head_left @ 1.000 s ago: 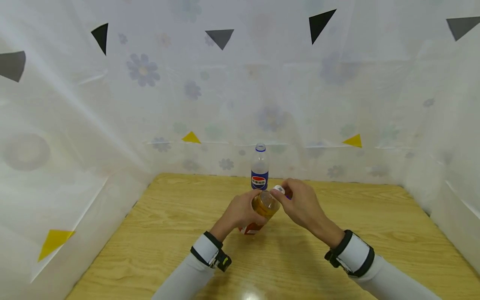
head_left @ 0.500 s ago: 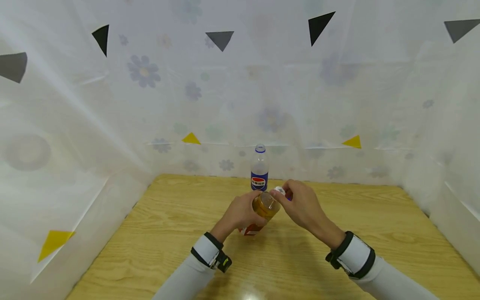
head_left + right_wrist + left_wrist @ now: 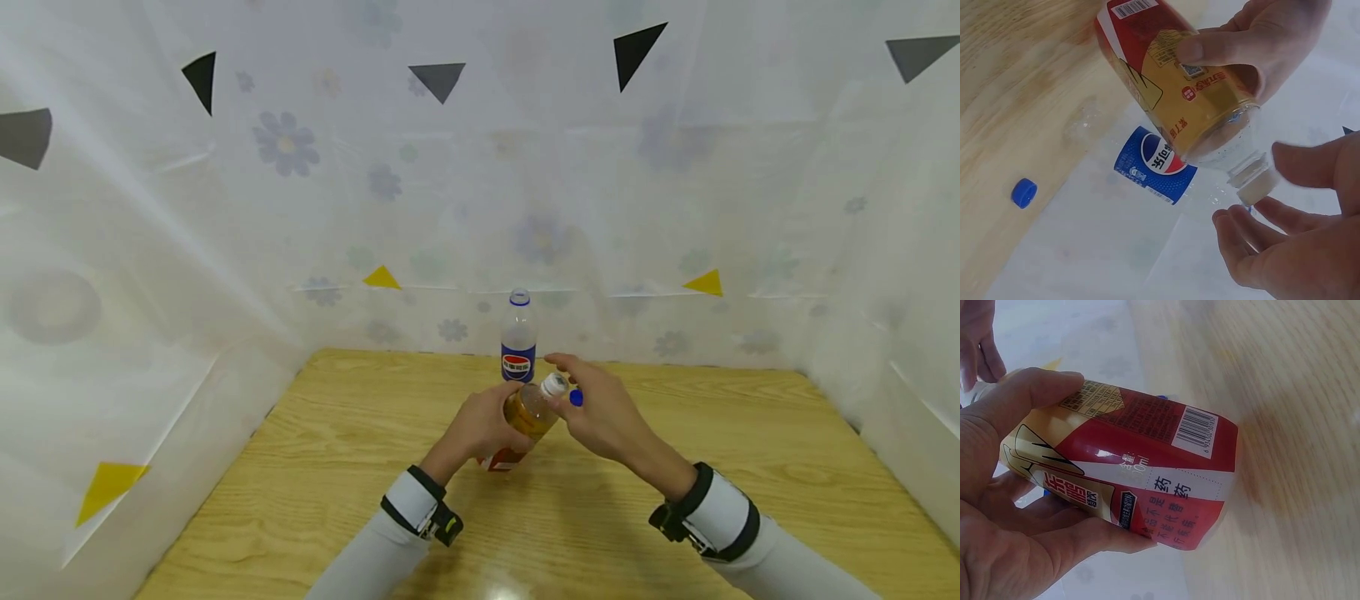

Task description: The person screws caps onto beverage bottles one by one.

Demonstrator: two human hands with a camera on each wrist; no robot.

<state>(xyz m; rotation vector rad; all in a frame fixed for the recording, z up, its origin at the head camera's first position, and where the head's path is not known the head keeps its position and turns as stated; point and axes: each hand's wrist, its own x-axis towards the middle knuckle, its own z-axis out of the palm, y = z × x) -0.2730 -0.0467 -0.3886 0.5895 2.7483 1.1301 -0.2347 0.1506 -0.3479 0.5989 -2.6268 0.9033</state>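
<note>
My left hand [image 3: 480,423] grips a red-and-gold drink bottle [image 3: 1154,465] round its body, tilted with its neck to the right. A white cap [image 3: 1259,182] sits on the neck of that bottle. Close about the cap is my right hand [image 3: 602,414], its thumb beside it and its fingers spread loosely, not gripping. Behind stands an upright, clear, capless bottle with a blue label [image 3: 518,357]. A blue cap [image 3: 1024,193] lies on the table, partly hidden behind the right hand in the head view.
The wooden table [image 3: 337,467] reaches back to a white sheet [image 3: 465,192] patterned with flowers and hung with triangles. Similar sheeting encloses both sides. Each forearm wears a strapped wrist camera.
The right hand's fingers have loosened and spread from the white cap, its index finger lifting away. More of the white cap and the blue cap now shows. The left hand stays put.
</note>
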